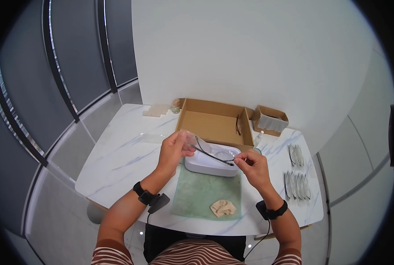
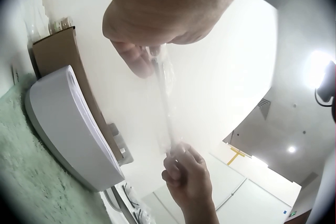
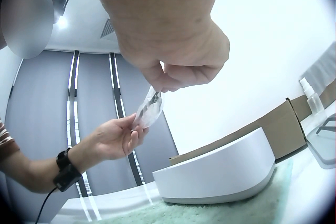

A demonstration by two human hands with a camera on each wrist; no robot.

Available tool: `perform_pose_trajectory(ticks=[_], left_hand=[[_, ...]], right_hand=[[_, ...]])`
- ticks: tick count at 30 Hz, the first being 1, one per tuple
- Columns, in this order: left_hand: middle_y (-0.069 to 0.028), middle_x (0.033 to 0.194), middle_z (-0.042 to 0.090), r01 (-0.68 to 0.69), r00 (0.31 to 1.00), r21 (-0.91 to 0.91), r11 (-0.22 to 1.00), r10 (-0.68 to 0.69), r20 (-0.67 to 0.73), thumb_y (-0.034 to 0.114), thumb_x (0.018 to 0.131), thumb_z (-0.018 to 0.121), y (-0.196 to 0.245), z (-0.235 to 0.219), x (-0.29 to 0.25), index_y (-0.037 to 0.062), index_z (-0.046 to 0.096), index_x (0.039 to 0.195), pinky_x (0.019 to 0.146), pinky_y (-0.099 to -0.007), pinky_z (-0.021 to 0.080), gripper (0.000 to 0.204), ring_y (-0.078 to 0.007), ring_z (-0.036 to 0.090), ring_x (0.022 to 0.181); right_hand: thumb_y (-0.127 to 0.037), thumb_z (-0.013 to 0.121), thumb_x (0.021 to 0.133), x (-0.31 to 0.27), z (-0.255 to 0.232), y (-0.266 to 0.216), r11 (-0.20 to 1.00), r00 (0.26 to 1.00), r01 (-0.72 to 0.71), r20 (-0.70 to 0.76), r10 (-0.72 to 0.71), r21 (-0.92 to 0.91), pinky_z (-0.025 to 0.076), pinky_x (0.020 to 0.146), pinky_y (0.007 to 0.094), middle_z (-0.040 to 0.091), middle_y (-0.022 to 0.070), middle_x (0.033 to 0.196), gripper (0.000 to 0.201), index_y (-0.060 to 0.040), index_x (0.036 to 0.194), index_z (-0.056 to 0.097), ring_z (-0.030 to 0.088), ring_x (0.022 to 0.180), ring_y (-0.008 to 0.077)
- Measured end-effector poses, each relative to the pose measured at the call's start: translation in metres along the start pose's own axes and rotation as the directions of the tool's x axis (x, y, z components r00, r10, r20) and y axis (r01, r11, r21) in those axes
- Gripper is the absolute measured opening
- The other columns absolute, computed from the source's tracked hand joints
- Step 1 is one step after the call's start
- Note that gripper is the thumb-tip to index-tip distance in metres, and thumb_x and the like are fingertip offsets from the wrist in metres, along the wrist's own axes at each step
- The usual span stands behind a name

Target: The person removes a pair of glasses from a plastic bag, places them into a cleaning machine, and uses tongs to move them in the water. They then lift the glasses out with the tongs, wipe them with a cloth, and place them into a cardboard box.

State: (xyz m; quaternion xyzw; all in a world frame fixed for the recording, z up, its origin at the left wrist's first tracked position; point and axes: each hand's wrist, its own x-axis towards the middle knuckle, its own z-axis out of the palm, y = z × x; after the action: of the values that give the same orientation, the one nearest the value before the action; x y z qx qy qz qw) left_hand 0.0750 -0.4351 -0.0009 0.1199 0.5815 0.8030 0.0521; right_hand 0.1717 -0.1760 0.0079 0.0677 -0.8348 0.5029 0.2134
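Note:
In the head view a pair of glasses in a clear plastic sleeve [image 1: 210, 153] is held up above a white oval device [image 1: 211, 166]. My left hand [image 1: 174, 151] pinches its left end between thumb and fingers. At the other end my right hand [image 1: 253, 167] pinches the tip. The left wrist view shows the sleeve [image 2: 167, 98] stretched between the left hand [image 2: 163, 19] and the right hand [image 2: 189, 179]. From the right wrist, the sleeve [image 3: 149, 109] appears with the left hand [image 3: 116, 139] at its far end and the right hand [image 3: 176, 61] nearer.
A green mat [image 1: 201, 194] lies under the device, with a crumpled beige cloth [image 1: 223, 208] on it. Behind stand an open cardboard box [image 1: 210, 121] with glasses inside, and a smaller box [image 1: 267, 123]. Several wrapped glasses [image 1: 297, 185] lie at right; a small spray bottle [image 1: 259, 138] stands nearby.

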Motion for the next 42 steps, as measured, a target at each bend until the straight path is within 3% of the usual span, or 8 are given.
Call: perform_pose_trajectory(ticks=[6,14,17,19,24,32,34,42], left_hand=[[-0.0067,0.093,0.068,-0.017,1.000,0.019,1.000,0.016,0.019,0.034,0.109,0.049,0.006,-0.009,-0.001,0.0033,0.065,0.110,0.068,-0.0255,0.059,0.035,-0.0126,0.066,0.076],[-0.0073,0.091,0.069,-0.104,0.985,0.043,0.994,0.108,-0.131,0.033,0.109,0.049,0.030,-0.064,0.017,0.0044,0.064,0.109,0.068,-0.0253,0.058,0.033,-0.0115,0.066,0.076],[-0.0061,0.091,0.069,-0.104,0.970,0.065,0.992,0.116,-0.212,0.032,0.108,0.048,0.042,-0.088,0.020,0.0053,0.064,0.110,0.067,-0.0248,0.058,0.031,-0.0104,0.066,0.076],[-0.0038,0.090,0.068,-0.061,0.949,0.095,0.994,0.087,-0.302,0.034,0.107,0.050,0.049,-0.101,0.021,0.0079,0.065,0.111,0.064,-0.0228,0.055,0.030,-0.0082,0.064,0.074],[-0.0014,0.089,0.067,0.040,0.921,0.179,0.983,0.033,-0.388,0.039,0.105,0.053,0.050,-0.135,0.023,0.0105,0.066,0.111,0.060,-0.0197,0.049,0.032,-0.0056,0.060,0.071],[-0.0033,0.083,0.067,0.110,0.896,0.128,0.986,-0.043,-0.441,0.028,0.101,0.057,0.023,-0.187,0.029,0.0045,0.067,0.101,0.062,-0.0245,0.055,0.026,-0.0099,0.064,0.070],[-0.0043,0.085,0.067,0.139,0.896,0.141,0.980,-0.064,-0.439,0.026,0.099,0.059,0.018,-0.195,0.033,0.0035,0.067,0.101,0.064,-0.0244,0.057,0.024,-0.0120,0.066,0.073],[-0.0090,0.083,0.067,0.137,0.899,0.085,0.987,-0.088,-0.430,0.015,0.090,0.065,-0.002,-0.200,0.095,0.0006,0.066,0.090,0.061,-0.0268,0.060,0.014,-0.0206,0.072,0.074]], right_hand=[[-0.009,0.077,0.087,0.003,0.003,-0.004,0.998,0.998,-0.045,0.033,0.044,0.051,0.040,0.058,0.0231,0.062,0.0003,0.078,0.008,-0.0013,0.089,0.074,0.050,0.065,0.0061],[-0.007,0.075,0.088,0.021,-0.028,0.001,0.992,0.993,-0.111,0.046,0.108,0.065,0.042,0.059,0.0227,0.063,-0.0012,0.079,0.007,-0.0001,0.090,0.074,0.053,0.067,0.0053],[-0.009,0.074,0.088,0.030,-0.033,0.008,0.990,0.988,-0.141,0.059,0.142,-0.026,0.044,0.059,0.0242,0.066,0.0011,0.077,0.010,0.0009,0.090,0.074,0.054,0.065,0.0066],[-0.011,0.073,0.089,0.037,-0.031,0.010,0.971,0.982,-0.111,0.126,0.140,-0.211,0.041,0.057,0.0246,0.065,0.0004,0.070,0.012,0.0007,0.088,0.074,0.052,0.063,0.0059],[-0.015,0.074,0.087,0.053,-0.021,0.039,0.946,0.953,-0.148,0.215,0.215,-0.289,0.043,0.059,0.0275,0.065,0.0017,0.069,0.017,0.0025,0.087,0.074,0.053,0.065,0.0082],[-0.016,0.073,0.088,0.063,-0.011,0.071,0.914,0.913,-0.186,0.279,0.296,-0.361,0.047,0.063,0.0288,0.068,0.0037,0.071,0.020,0.0038,0.091,0.075,0.057,0.067,0.0106],[-0.021,0.072,0.086,0.059,-0.011,0.068,0.880,0.968,-0.032,0.205,0.146,-0.474,0.051,0.066,0.0327,0.070,0.0120,0.073,0.021,-0.0027,0.095,0.078,0.064,0.066,0.0185],[-0.014,0.072,0.088,0.041,-0.017,0.029,0.937,0.970,-0.159,0.128,0.207,-0.311,0.049,0.063,0.0290,0.070,0.0071,0.074,0.020,0.0017,0.099,0.075,0.059,0.065,0.0122]])
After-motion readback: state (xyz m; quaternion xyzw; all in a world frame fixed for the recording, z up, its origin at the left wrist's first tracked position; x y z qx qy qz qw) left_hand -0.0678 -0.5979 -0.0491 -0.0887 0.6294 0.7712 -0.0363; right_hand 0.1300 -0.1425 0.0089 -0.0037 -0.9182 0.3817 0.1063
